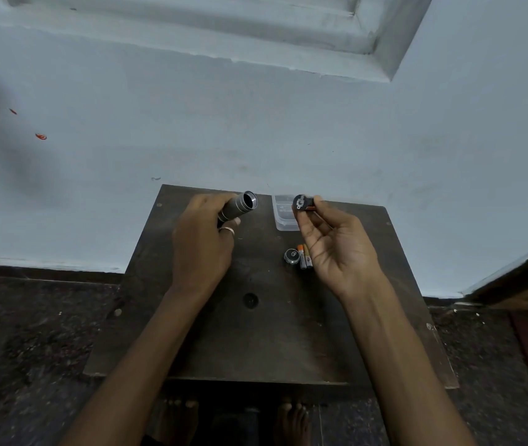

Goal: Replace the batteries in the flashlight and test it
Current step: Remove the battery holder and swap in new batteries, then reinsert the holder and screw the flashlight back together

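Head view, working outward from the person: a round black end cap sits on the tabletop, with two orange-and-white loose batteries lying just to its right, side by side.

Beyond the cap and to its left, the left hand, a ring on one finger, is wrapped around the flashlight tube, held clear of the surface with its open mouth turned away. Beyond the cap and slightly right, the right hand pinches a black battery carrier at its fingertips. A strip of orange on the carrier's side looks like a cell.

The tube looks like rigid ribbed metal, light enough for one hand and best gripped round the barrel. The carrier seems like small, light plastic that could slip, so holding it by its end disc suits sliding it in. The batteries would roll easily.

Farther than the cap stands a clear plastic box.

Nearer than the cap, the dark, scuffed wood has a small hole. Bare feet show on a dark speckled floor. Behind everything rises a pale blue wall with a recessed frame.
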### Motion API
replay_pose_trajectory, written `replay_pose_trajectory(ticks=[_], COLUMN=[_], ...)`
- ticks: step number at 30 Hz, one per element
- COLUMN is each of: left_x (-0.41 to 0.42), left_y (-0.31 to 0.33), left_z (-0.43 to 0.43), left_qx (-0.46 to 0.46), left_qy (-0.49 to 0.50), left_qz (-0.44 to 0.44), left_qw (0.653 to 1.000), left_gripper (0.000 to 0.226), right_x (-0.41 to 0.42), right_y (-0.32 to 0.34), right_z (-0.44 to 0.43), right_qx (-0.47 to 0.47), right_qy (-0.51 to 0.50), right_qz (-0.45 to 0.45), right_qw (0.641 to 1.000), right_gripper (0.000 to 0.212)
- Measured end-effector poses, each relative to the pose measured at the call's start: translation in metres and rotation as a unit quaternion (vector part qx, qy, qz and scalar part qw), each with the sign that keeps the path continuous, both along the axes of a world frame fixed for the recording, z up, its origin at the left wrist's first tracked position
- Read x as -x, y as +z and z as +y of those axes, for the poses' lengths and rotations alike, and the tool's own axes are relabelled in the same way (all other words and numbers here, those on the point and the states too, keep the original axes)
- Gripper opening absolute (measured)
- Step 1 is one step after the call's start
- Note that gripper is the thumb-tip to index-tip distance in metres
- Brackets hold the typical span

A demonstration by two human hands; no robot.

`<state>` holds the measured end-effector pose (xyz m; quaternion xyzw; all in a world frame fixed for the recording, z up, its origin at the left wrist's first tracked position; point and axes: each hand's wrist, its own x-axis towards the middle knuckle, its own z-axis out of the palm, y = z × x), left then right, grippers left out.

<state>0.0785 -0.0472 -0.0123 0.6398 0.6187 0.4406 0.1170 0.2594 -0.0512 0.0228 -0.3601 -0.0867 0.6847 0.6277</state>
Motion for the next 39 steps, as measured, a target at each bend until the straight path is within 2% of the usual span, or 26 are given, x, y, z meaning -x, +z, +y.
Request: replay_pose_trajectory(ticks=[3, 8, 13, 19, 27, 32, 36, 39], left_x=[-0.003, -0.005, -0.005, -0.005, -0.003, -0.005, -0.005, -0.004], left_y=[0.0, -0.003, -0.008, -0.01, -0.01, -0.006, -0.004, -0.004], left_z=[0.0, 0.0, 0.003, 0.003, 0.003, 0.001, 0.0, 0.0], left_qx=[-0.012, -0.015, -0.012, -0.016, -0.009, -0.012, -0.013, -0.004], left_qy=[-0.02, -0.033, -0.031, -0.042, -0.047, -0.046, -0.048, -0.049], left_qz=[0.008, 0.037, 0.061, 0.071, 0.079, 0.074, 0.073, 0.066], left_qw=[1.0, 0.999, 0.998, 0.996, 0.996, 0.996, 0.996, 0.997], left_gripper=[0.037, 0.042, 0.047, 0.047, 0.047, 0.046, 0.046, 0.044], right_x=[0.004, 0.014, 0.02, 0.022, 0.023, 0.025, 0.022, 0.011], right_y=[-0.001, -0.002, -0.004, -0.006, -0.007, -0.008, -0.01, -0.008], right_z=[0.0, -0.003, -0.006, -0.007, -0.007, -0.005, -0.006, -0.005], right_qx=[-0.041, -0.104, -0.117, -0.143, -0.153, -0.168, -0.173, -0.173], right_qy=[-0.011, -0.026, -0.051, -0.052, -0.064, -0.072, -0.029, -0.019], right_qz=[-0.1, -0.216, -0.358, -0.481, -0.519, -0.557, -0.568, -0.545], right_qw=[0.994, 0.971, 0.925, 0.863, 0.839, 0.81, 0.804, 0.82], right_gripper=[0.007, 0.026, 0.025, 0.027, 0.027, 0.026, 0.025, 0.021])
